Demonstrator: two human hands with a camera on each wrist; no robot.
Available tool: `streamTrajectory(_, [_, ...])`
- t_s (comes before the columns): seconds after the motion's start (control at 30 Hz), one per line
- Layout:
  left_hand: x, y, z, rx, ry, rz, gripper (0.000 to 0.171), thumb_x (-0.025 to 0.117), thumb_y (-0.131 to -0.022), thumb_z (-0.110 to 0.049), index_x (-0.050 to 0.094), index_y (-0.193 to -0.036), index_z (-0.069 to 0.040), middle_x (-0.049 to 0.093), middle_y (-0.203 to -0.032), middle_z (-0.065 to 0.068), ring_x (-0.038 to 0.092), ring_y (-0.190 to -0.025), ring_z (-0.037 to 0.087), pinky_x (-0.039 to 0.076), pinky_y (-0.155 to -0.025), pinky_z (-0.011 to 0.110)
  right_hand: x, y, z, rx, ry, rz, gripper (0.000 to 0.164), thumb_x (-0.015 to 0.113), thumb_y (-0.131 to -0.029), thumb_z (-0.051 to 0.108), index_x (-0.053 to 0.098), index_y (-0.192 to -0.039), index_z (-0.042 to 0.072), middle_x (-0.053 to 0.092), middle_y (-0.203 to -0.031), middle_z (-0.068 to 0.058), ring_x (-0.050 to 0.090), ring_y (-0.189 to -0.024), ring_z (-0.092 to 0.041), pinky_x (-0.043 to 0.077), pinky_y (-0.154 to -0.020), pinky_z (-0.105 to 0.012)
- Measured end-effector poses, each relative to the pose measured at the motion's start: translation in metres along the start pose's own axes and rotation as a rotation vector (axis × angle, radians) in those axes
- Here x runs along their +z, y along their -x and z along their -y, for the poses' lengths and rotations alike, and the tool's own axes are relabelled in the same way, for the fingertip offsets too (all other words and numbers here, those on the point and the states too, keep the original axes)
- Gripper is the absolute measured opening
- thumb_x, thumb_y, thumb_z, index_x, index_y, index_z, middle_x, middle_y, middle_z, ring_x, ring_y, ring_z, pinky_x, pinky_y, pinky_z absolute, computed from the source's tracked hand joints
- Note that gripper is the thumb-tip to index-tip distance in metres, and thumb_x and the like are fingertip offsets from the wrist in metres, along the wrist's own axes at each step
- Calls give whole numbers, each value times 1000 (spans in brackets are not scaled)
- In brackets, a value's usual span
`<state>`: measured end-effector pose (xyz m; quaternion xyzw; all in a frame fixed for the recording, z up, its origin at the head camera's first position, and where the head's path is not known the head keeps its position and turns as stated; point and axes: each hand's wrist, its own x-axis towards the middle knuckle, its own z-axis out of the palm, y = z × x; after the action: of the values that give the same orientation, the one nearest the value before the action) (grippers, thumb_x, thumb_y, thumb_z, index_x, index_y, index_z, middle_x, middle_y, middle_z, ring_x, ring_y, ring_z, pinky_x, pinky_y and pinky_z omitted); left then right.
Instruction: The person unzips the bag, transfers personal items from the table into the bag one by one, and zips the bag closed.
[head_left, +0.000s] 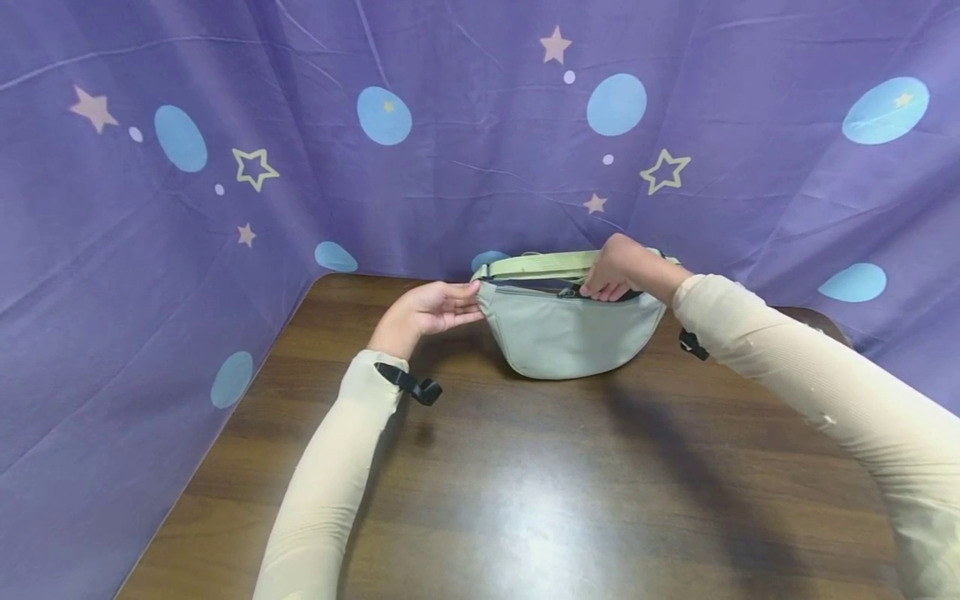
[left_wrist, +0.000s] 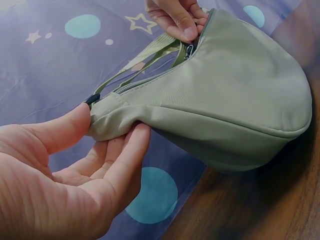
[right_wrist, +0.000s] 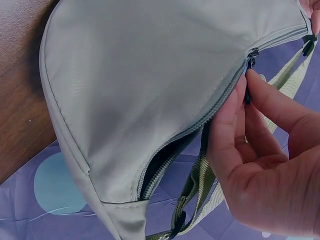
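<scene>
A pale green waist bag [head_left: 573,337] stands upright at the back of the table, its zipper along the top. The left hand [head_left: 438,310] pinches the bag's left end between thumb and fingers, close by the strap buckle [left_wrist: 93,99]. At the top opening, the right hand [head_left: 618,268] pinches the dark zipper pull [right_wrist: 248,92] between thumb and bent fingers. In the right wrist view the zipper [right_wrist: 165,165] gapes on one side of the slider and is closed on the other. Behind the bag loops its light green webbing strap [head_left: 540,265].
The bag rests on a brown wooden table [head_left: 465,483] with a glossy light reflection. A purple curtain [head_left: 480,192] with stars and blue ovals hangs behind and along the left side. Dark straps circle both sleeved wrists.
</scene>
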<state>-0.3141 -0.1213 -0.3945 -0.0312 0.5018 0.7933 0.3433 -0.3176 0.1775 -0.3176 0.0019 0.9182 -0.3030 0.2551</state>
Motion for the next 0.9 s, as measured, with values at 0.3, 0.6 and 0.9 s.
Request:
streamTrajectory(0.3, [0,-1,0,-1,-12,21,40,38,-108,-5,70,-84,-7,73,-88,6,70,-87,19,19,-128,43,-5,1,-6,24,83,-39,11,74,-92,13,71,-86,4,66,-65,5,63,-61,-6,60,-69,-23])
streamTrajectory(0.6, [1,4,-2,-27,39,8,40,36,-109,-6,69,-87,-7,73,-89,7,68,-89,20,20,-128,40,-7,2,-9,14,116,-60,16,76,-92,18,74,-94,2,69,-71,3,65,-67,-7,61,-76,-27])
streamTrajectory(0.9, [-2,3,-1,-37,81,20,38,38,-108,-4,69,-88,-5,72,-92,9,69,-90,21,20,-127,37,-8,8,-9,-19,13,-95,18,79,-88,7,76,-100,-5,69,-69,0,66,-63,-10,63,-74,-29])
